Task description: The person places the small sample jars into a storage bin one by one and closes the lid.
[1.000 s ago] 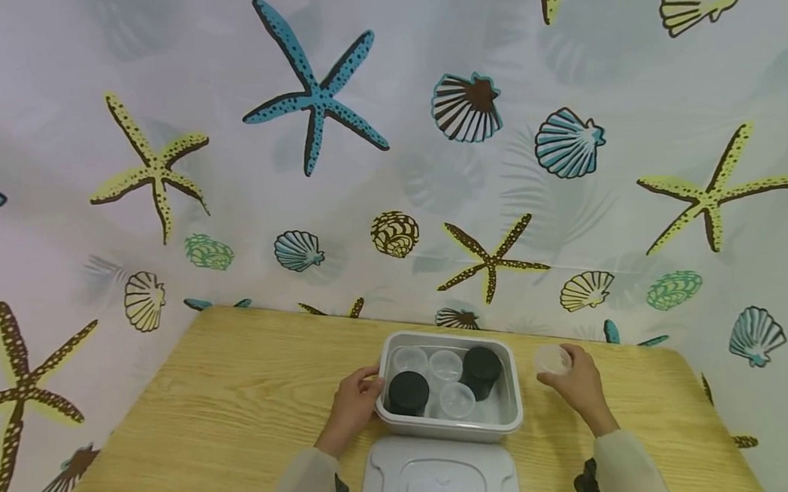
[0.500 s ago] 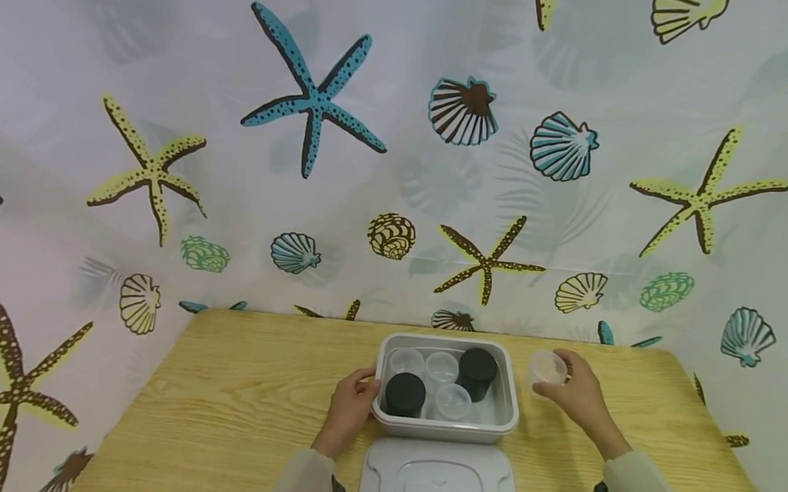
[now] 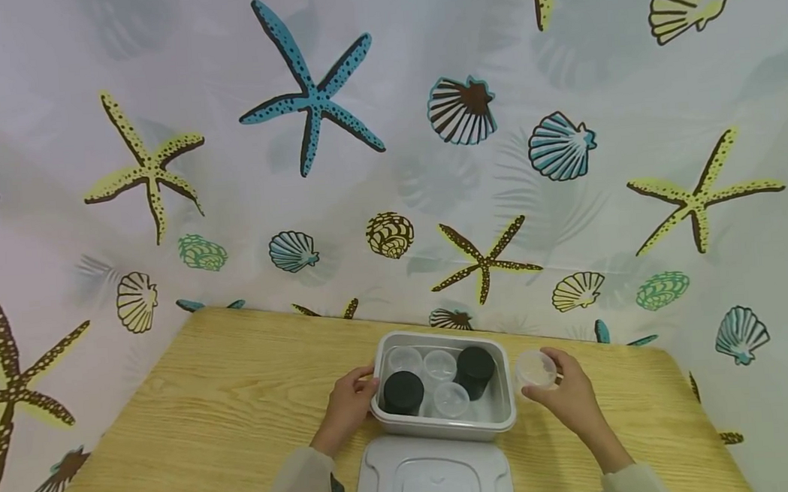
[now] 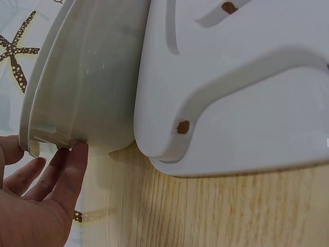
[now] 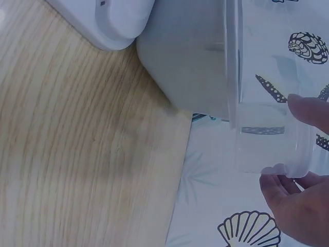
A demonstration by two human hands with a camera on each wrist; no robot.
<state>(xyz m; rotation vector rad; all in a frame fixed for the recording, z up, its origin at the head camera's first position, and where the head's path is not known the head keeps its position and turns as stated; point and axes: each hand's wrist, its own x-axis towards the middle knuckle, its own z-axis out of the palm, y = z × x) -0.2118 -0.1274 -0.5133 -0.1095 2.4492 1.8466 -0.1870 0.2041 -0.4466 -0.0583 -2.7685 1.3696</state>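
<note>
A light-grey plastic box (image 3: 435,427) stands on the table, holding several clear round jars (image 3: 440,365) and two black-topped jars (image 3: 404,393). My left hand (image 3: 345,411) grips the box's left end, thumb at the rim and fingers under its edge, as the left wrist view shows. Just right of the box, my right hand (image 3: 571,395) holds a small clear plastic jar (image 3: 535,369) by its side. In the right wrist view that clear jar (image 5: 262,149) is tilted sideways in the picture, pinched between thumb and fingers near its wider end, close to the box's rim.
In front of the box lies its pale grey lid (image 3: 435,477), nearly against it. The wooden table (image 3: 253,382) extends left and right. Behind it hangs a white curtain (image 3: 397,185) printed with starfish and shells.
My right hand has carried the clear jar left, closer to the box. The left hand keeps its grip on the box, and the head view has shifted slightly.
</note>
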